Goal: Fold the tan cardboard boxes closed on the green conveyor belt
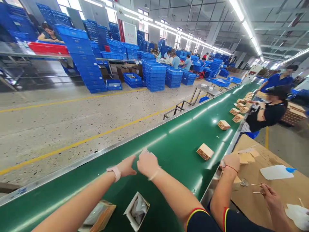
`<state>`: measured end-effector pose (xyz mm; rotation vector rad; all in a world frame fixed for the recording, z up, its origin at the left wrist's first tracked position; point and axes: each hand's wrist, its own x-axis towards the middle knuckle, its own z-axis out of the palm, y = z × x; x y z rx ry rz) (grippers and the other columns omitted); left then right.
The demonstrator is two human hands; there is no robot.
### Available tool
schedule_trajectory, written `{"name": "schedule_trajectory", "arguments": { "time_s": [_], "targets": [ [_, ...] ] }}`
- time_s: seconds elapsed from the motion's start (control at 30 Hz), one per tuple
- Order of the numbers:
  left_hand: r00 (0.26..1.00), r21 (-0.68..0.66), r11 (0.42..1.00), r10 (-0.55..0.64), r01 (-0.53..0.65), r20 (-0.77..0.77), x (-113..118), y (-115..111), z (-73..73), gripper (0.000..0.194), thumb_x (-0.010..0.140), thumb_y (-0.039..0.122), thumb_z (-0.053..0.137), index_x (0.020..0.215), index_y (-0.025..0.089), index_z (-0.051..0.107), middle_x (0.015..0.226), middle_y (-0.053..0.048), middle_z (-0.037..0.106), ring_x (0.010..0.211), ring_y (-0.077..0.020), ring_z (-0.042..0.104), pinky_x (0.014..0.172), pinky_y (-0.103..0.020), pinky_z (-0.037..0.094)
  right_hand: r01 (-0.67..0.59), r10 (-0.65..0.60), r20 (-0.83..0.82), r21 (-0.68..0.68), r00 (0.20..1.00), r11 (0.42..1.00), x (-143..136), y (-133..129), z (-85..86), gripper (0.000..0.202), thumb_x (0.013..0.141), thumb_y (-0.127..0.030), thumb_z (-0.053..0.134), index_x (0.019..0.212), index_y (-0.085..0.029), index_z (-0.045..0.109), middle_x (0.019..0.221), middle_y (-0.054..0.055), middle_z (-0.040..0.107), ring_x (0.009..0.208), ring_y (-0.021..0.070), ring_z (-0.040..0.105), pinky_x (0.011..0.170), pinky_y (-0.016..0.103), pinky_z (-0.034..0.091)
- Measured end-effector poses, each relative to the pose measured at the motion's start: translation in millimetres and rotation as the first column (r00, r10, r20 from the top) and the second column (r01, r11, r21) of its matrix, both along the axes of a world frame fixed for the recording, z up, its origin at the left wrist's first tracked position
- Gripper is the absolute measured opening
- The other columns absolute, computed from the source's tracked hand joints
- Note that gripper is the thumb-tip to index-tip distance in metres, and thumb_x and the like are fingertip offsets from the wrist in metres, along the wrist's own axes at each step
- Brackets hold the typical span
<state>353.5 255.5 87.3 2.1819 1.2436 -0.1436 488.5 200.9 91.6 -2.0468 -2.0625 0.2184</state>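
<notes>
Bright strip lights (242, 17) run over a long workshop, and a green belt (173, 154) crosses it at a slant. On the belt, nearer than the hands, an open box (131, 205) sits mouth up, probably so the crumpled grey wrapping (139, 207) inside stays put. Past it, the left hand (126, 166) has thumb and fingers spread, nothing visible between them; the right hand (147, 163) is curled beside it, but blur hides whether it pinches anything. Partly hidden by the left arm (82, 198), a second box (104, 219) holds something in clear plastic (94, 214). Farther along, boxes that look shut (205, 151) lie spaced out, then bunch beside a co-worker in black (275, 112). At right, another co-worker's hand (269, 195) pinches two thin sticks (256, 185) above a cardboard-topped table (248, 203), tips outward, perhaps to keep them clean. Across the floor (79, 119), blue crates (154, 77) stand stacked, likely to save space.
</notes>
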Motion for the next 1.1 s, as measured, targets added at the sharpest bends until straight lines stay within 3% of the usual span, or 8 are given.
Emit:
{"name": "schedule_trajectory", "arguments": {
  "time_s": [0.13,0.23,0.33,0.43,0.7,0.83,0.93,1.1],
  "targets": [
    [0.960,-0.029,0.997,0.080,-0.075,0.268,13,-56,-24.2,0.068,0.068,0.024,0.063,0.132,0.014,0.041,0.134,-0.015,0.051,0.124,-0.0266,0.050,0.104,-0.038,0.040,0.301,-0.206,-0.377,0.215,0.903,0.929,90,-17,-6.9,0.038,0.084,-0.013,0.036,0.111,-0.017,0.062,0.109,0.011,0.065,0.106,0.0201,0.059,0.091,0.036,0.047],
    [0.909,-0.048,0.996,0.084,-0.070,0.409,41,-78,-46.5,0.072,0.074,0.026,0.059,0.140,0.015,0.033,0.144,-0.015,0.040,0.132,-0.0264,0.040,0.110,-0.041,0.035,0.135,-0.107,-0.543,0.012,0.833,0.991,133,-14,-36.4,0.052,0.071,-0.007,0.043,0.120,-0.020,0.056,0.129,0.008,0.056,0.121,0.0194,0.051,0.100,0.039,0.042],
    [0.905,-0.003,0.998,0.061,-0.066,0.421,55,-65,-60.5,0.072,0.078,0.028,0.057,0.143,0.015,0.029,0.147,-0.014,0.036,0.136,-0.0271,0.034,0.111,-0.043,0.032,-0.092,0.075,-0.611,0.003,0.788,0.996,130,-8,-66.6,0.059,0.067,-0.011,0.055,0.125,-0.017,0.052,0.140,0.012,0.046,0.130,0.0225,0.043,0.106,0.041,0.035],
    [0.931,0.122,0.987,0.054,-0.105,0.362,54,-42,-65.2,0.070,0.080,0.030,0.055,0.144,0.019,0.028,0.148,-0.012,0.035,0.136,-0.0275,0.034,0.107,-0.046,0.036,-0.127,0.174,-0.583,0.121,0.794,0.984,111,-9,-83.4,0.056,0.070,-0.018,0.061,0.125,-0.017,0.052,0.137,0.014,0.049,0.128,0.0237,0.044,0.107,0.042,0.034],
    [0.983,0.358,0.932,-0.116,0.059,0.141,67,-9,-65.0,0.048,0.090,0.026,0.040,0.138,0.028,0.040,0.141,-0.008,0.046,0.135,-0.0303,0.029,0.098,-0.049,0.035,-0.140,0.162,-0.361,0.088,0.918,0.986,108,6,-78.1,0.069,0.068,-0.029,0.073,0.131,-0.018,0.048,0.126,0.014,0.056,0.118,0.0271,0.047,0.099,0.046,0.037],
    [0.984,0.350,0.935,-0.117,0.063,0.135,85,1,-63.0,0.041,0.088,0.031,0.046,0.128,0.032,0.052,0.130,-0.007,0.056,0.129,-0.0326,0.033,0.098,-0.054,0.029,-0.185,0.185,-0.433,0.043,0.882,0.982,121,30,-79.9,0.042,0.063,-0.037,0.076,0.099,-0.017,0.065,0.097,0.010,0.063,0.099,0.0240,0.054,0.089,0.039,0.044],
    [0.979,0.333,0.942,-0.112,0.050,0.171,95,8,-59.6,0.035,0.090,0.034,0.042,0.121,0.035,0.058,0.119,-0.006,0.063,0.117,-0.0308,0.043,0.098,-0.056,0.027,-0.058,0.110,-0.590,0.107,0.800,0.993,127,35,-91.0,0.020,0.070,-0.040,0.070,0.069,-0.021,0.064,0.078,0.004,0.060,0.084,0.0201,0.055,0.079,0.033,0.047],
    [0.921,0.210,0.978,-0.066,-0.018,0.385,108,18,-65.5,0.029,0.089,0.033,0.043,0.109,0.031,0.064,0.111,-0.005,0.066,0.105,-0.0278,0.051,0.095,-0.050,0.034,0.305,-0.089,-0.718,0.178,0.691,0.935,117,27,-104.4,0.038,0.080,-0.047,0.054,0.052,-0.022,0.045,0.058,-0.002,0.046,0.060,0.0145,0.046,0.061,0.028,0.042]
  ]
}}
